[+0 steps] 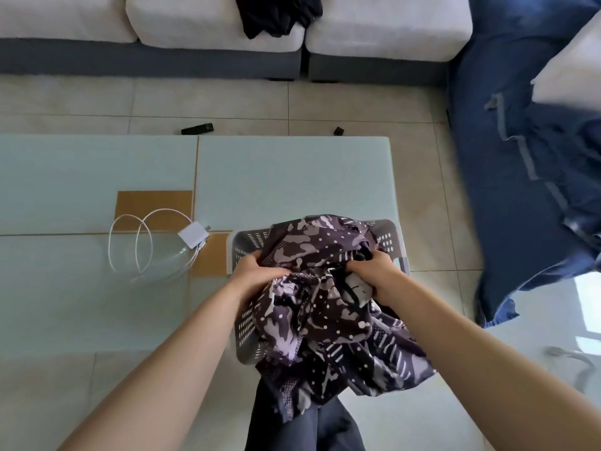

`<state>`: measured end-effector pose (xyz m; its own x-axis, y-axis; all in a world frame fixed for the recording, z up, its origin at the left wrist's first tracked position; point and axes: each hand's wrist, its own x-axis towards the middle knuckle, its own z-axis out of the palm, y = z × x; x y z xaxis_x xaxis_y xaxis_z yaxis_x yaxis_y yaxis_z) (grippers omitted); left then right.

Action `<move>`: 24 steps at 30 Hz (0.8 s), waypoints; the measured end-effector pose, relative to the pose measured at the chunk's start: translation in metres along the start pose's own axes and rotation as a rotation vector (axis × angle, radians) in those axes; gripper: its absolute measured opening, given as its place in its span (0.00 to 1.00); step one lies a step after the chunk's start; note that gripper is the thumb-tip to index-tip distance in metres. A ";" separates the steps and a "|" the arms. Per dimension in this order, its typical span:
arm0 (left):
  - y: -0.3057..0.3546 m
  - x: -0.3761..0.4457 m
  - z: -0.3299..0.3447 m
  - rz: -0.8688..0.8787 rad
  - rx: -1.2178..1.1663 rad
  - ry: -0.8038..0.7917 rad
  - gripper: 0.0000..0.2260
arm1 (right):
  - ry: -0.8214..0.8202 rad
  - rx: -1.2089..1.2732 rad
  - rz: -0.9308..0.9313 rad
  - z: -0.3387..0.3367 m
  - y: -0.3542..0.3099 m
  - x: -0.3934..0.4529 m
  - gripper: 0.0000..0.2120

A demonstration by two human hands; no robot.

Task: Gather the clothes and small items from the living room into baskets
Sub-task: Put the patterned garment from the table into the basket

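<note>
A dark patterned garment [328, 323] with pale camouflage shapes and dots is bunched over a grey perforated basket [388, 237] at the near edge of the glass table. My left hand [257, 266] grips the cloth on its left side. My right hand [374, 270] grips it on the right. Part of the garment spills over the basket's near rim toward my legs. Most of the basket's inside is hidden by the cloth. A black garment [276, 14] lies on the white sofa cushions at the top.
A white charger with coiled cable [162, 242] lies on the glass table [292, 177], left of the basket. Two small dark objects [197, 128] [339, 130] lie on the tiled floor beyond the table. A blue denim cloth [520, 190] drapes the seat at the right.
</note>
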<state>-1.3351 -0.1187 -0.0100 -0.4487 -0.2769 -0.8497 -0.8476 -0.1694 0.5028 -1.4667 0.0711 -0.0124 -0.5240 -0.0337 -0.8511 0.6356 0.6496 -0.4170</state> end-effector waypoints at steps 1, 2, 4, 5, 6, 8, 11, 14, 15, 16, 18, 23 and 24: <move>-0.002 0.001 -0.002 -0.009 0.017 -0.034 0.24 | 0.019 -0.016 -0.007 0.002 0.002 0.004 0.20; -0.006 0.000 -0.003 -0.014 0.034 -0.079 0.27 | 0.036 -0.043 -0.014 0.002 0.006 0.007 0.21; -0.014 0.001 -0.006 -0.009 0.077 -0.147 0.34 | 0.064 -0.122 -0.021 0.005 0.012 0.011 0.24; -0.017 0.001 -0.007 0.007 0.107 -0.154 0.36 | 0.076 -0.165 -0.027 0.006 0.014 0.012 0.25; -0.019 0.001 -0.007 0.026 0.146 -0.145 0.37 | 0.085 -0.199 -0.037 0.006 0.017 0.012 0.26; -0.023 0.000 -0.005 0.065 0.227 -0.099 0.37 | 0.086 -0.237 -0.063 0.006 0.020 0.010 0.29; -0.030 -0.002 -0.002 0.141 0.364 -0.027 0.39 | 0.070 -0.311 -0.102 0.001 0.017 0.003 0.35; -0.037 -0.009 0.003 0.273 0.467 0.067 0.41 | 0.035 -0.448 -0.170 -0.008 0.017 -0.012 0.37; -0.039 -0.014 0.004 0.352 0.484 0.123 0.40 | 0.028 -0.509 -0.218 -0.010 0.019 -0.018 0.37; -0.041 -0.021 0.006 0.457 0.474 0.182 0.37 | 0.024 -0.575 -0.275 -0.014 0.023 -0.024 0.38; -0.042 -0.037 0.009 0.660 0.392 0.213 0.28 | 0.021 -0.683 -0.386 -0.021 0.033 -0.035 0.38; -0.058 -0.078 0.029 0.699 0.881 -0.138 0.37 | -0.200 -0.928 -0.744 -0.044 0.062 -0.067 0.39; -0.065 -0.080 0.034 0.675 1.052 -0.175 0.42 | -0.271 -0.990 -0.758 -0.047 0.066 -0.072 0.41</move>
<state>-1.2535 -0.0534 0.0197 -0.8421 0.1277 -0.5240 -0.2147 0.8119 0.5429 -1.4142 0.1523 0.0365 -0.3624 -0.7205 -0.5913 -0.5244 0.6821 -0.5097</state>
